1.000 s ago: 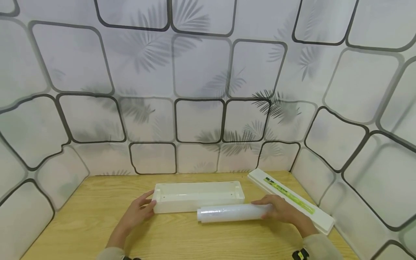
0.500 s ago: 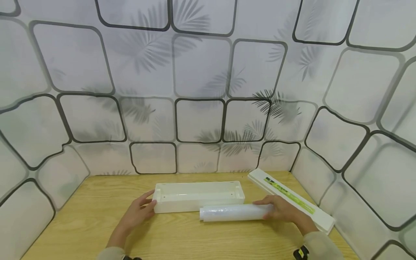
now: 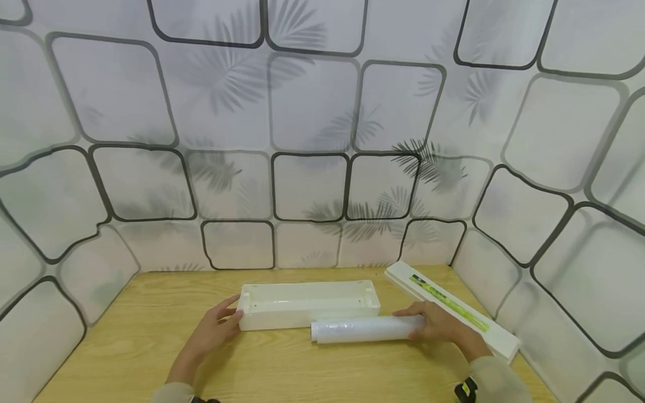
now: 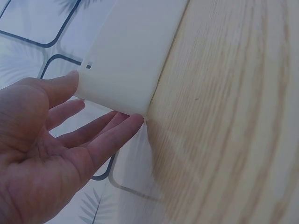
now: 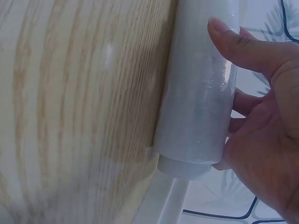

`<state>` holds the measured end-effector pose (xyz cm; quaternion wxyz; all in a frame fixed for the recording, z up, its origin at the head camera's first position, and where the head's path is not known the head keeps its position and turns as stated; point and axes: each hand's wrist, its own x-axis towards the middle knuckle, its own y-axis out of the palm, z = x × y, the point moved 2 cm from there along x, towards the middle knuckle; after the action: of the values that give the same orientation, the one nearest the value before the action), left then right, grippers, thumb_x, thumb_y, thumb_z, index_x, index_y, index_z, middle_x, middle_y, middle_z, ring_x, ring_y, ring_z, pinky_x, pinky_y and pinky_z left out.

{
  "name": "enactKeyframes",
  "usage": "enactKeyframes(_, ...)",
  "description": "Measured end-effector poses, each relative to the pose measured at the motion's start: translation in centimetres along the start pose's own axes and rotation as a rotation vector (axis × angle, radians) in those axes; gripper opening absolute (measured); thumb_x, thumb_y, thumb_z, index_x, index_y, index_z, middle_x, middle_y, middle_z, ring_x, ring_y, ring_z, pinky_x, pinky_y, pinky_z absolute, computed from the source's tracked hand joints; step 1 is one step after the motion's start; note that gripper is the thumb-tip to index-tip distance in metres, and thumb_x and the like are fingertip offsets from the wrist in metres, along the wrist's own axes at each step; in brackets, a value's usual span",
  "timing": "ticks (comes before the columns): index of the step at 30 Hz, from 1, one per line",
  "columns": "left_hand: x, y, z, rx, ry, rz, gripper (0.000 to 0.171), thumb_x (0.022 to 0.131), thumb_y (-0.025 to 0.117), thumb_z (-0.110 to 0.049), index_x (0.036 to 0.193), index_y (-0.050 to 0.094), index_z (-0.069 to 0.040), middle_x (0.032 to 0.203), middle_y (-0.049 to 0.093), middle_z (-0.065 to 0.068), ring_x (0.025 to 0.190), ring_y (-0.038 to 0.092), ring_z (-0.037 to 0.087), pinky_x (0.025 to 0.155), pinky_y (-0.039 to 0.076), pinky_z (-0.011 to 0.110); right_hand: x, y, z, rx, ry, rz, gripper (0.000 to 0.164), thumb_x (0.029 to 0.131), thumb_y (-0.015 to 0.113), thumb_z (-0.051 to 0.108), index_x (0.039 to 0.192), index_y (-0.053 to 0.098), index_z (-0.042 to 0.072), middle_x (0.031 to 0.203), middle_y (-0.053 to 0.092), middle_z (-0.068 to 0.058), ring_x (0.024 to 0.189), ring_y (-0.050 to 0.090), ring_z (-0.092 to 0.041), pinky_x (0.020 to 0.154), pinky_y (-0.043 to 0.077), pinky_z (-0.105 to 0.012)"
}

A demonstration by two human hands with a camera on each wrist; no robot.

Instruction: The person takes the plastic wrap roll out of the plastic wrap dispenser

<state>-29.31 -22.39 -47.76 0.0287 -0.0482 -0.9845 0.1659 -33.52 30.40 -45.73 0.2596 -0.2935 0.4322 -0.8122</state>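
A roll of cling film (image 3: 360, 329) lies on the table along the front of a white open plastic box (image 3: 307, 319). My right hand (image 3: 435, 323) grips the roll's right end. In the right wrist view the thumb (image 5: 233, 44) lies over the film roll (image 5: 194, 107), with fingers partly hidden behind it. At the box's left end, my left hand (image 3: 214, 330) touches the end wall with thumb and fingers fairly extended. The left wrist view has the thumb tip at the upper corner of the box (image 4: 126, 60) and a fingertip at the lower corner.
A long white lid (image 3: 453, 310) with a green-yellow label lies slanted at the right, behind and beside the right hand. Patterned cloth walls (image 3: 309, 243) border the wooden table (image 3: 282, 369) at the back and sides.
Over the last second the roll has slid slightly to the right with the right hand. The left hand, the box and the lid have stayed where they were.
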Motion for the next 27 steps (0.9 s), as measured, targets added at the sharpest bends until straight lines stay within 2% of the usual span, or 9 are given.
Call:
enactKeyframes(4,0.1,0.0,-0.1,0.004,-0.005,-0.003,0.058,0.107,0.057,-0.013,0.158,0.035,0.001,0.144,0.049,0.041,0.119,0.066,0.042,0.090,0.064,0.041,0.1,-0.1,0.0,-0.053,-0.008,-0.016,0.051,0.080,0.087,0.031,0.126,0.075,0.012,0.111,0.077,-0.008,0.101,0.066,-0.005,0.084,0.056,-0.025)
enactKeyframes(8,0.1,0.1,-0.2,0.010,-0.009,-0.004,0.058,0.107,0.057,-0.014,0.158,0.035,0.001,0.145,0.049,0.041,0.120,0.065,0.043,0.091,0.064,0.041,0.2,0.0,0.1,-0.114,-0.073,-0.056,0.048,0.083,0.085,0.033,0.124,0.075,0.010,0.112,0.078,-0.008,0.103,0.069,-0.011,0.086,0.058,-0.029)
enactKeyframes(10,0.0,0.1,-0.2,0.012,-0.012,-0.002,0.058,0.107,0.057,-0.014,0.158,0.034,0.001,0.144,0.049,0.041,0.120,0.066,0.043,0.091,0.064,0.041,0.3,0.1,0.3,-0.133,-0.072,-0.062,0.047,0.084,0.084,0.035,0.123,0.076,0.010,0.112,0.078,-0.007,0.103,0.069,-0.013,0.086,0.058,-0.030)
enactKeyframes(16,0.0,0.1,-0.4,0.009,-0.013,0.003,0.059,0.107,0.058,-0.016,0.158,0.034,0.002,0.144,0.049,0.041,0.119,0.066,0.043,0.091,0.064,0.041,0.7,0.1,1.2,-0.203,0.041,-0.039,0.048,0.081,0.083,0.041,0.120,0.076,0.015,0.116,0.077,-0.005,0.107,0.069,-0.022,0.087,0.057,-0.038)
enactKeyframes(21,-0.1,0.2,-0.5,0.003,-0.016,0.003,0.059,0.106,0.058,-0.015,0.158,0.034,0.002,0.143,0.050,0.041,0.118,0.066,0.042,0.090,0.064,0.040,1.1,0.0,2.3,-0.198,0.137,-0.012,0.050,0.077,0.084,0.043,0.119,0.075,0.016,0.119,0.076,-0.007,0.109,0.067,-0.033,0.083,0.053,-0.046)
enactKeyframes(27,-0.3,0.0,-0.6,-0.001,-0.012,0.000,0.059,0.106,0.058,-0.014,0.157,0.034,0.004,0.142,0.050,0.042,0.116,0.067,0.042,0.089,0.065,0.038,2.0,-0.1,3.4,-0.212,0.170,0.029,0.058,0.080,0.082,0.044,0.128,0.072,0.013,0.128,0.072,-0.014,0.117,0.064,-0.043,0.094,0.053,-0.061)
